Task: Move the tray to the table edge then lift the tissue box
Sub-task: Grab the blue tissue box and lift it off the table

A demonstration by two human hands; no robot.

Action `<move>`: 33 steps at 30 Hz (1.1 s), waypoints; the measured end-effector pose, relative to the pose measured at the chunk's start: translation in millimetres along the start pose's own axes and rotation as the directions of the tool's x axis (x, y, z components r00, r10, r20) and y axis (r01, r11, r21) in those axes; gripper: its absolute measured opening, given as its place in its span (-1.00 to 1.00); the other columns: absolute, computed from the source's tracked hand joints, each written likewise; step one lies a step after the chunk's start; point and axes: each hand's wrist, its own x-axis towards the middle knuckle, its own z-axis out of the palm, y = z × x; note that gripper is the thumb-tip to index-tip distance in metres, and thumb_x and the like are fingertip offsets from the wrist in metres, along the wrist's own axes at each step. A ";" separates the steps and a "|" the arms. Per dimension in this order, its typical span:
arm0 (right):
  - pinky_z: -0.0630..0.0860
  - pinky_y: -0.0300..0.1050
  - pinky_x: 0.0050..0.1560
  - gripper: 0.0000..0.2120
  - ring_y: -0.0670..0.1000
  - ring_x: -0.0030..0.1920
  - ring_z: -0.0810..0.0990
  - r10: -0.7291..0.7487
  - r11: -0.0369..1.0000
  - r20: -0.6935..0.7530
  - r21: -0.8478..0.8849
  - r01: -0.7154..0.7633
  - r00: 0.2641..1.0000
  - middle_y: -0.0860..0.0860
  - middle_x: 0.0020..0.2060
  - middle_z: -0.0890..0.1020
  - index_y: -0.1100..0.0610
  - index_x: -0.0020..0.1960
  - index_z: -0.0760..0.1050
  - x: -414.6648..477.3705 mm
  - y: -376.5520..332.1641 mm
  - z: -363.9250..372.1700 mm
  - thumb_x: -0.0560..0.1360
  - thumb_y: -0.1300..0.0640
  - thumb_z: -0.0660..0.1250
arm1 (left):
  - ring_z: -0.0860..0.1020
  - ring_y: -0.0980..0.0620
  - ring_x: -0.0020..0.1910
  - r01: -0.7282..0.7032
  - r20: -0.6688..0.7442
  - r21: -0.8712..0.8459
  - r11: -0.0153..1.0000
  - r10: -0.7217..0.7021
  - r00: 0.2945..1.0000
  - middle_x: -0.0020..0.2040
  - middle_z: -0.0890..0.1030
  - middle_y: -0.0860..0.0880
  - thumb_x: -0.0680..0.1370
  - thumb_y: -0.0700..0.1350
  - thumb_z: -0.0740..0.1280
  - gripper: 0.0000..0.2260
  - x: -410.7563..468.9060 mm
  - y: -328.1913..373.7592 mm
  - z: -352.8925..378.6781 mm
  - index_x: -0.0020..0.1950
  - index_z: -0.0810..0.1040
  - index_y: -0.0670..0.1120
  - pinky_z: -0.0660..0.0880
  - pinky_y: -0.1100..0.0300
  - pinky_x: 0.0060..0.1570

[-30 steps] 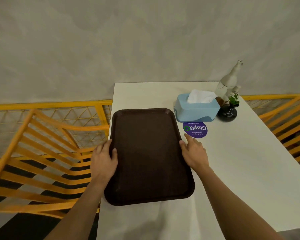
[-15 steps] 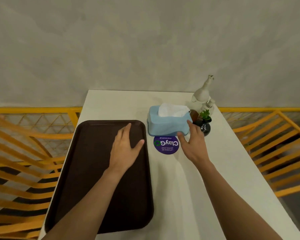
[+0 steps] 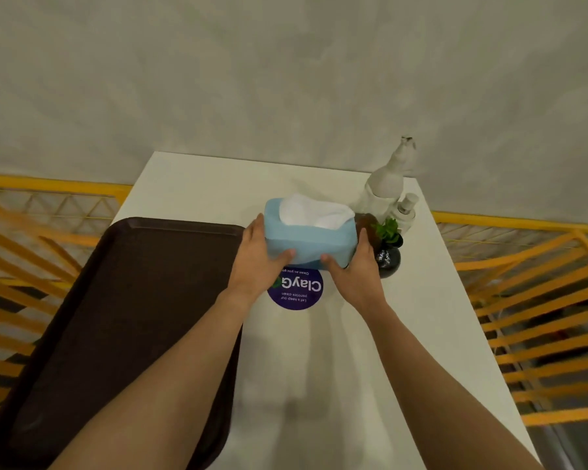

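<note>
A dark brown tray [image 3: 123, 320] lies along the left edge of the white table [image 3: 319, 368], with its left rim over the edge. A light blue tissue box [image 3: 308, 237] with a white tissue sticking out of its top sits at the table's middle back. My left hand [image 3: 257, 256] grips the box's left end and my right hand [image 3: 357, 266] grips its right end, thumbs on the near face. I cannot tell whether the box rests on the table or is just off it.
A round purple sticker [image 3: 297, 290] is on the table just in front of the box. A white bottle [image 3: 391, 179], a small white bottle [image 3: 406, 208] and a black pot with a green plant [image 3: 387, 252] stand right of the box. Yellow chairs [image 3: 537, 300] flank the table; a grey wall stands behind.
Both hands left the tray, which now lies at the left table edge. They moved forward to the tissue box and closed on its two ends.
</note>
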 end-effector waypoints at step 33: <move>0.52 0.05 0.17 -0.47 0.16 0.25 0.56 0.045 0.999 -0.057 -0.027 -0.046 0.997 0.11 0.32 0.55 0.09 0.58 0.16 81.2 -35.3 58.3 0.68 -0.07 0.17 | 0.48 -0.15 0.34 0.015 0.100 0.194 0.981 -0.035 0.994 0.38 0.50 -0.17 0.59 0.03 0.37 -0.36 122.1 -26.2 -47.7 0.59 0.20 -0.12 0.42 0.01 0.32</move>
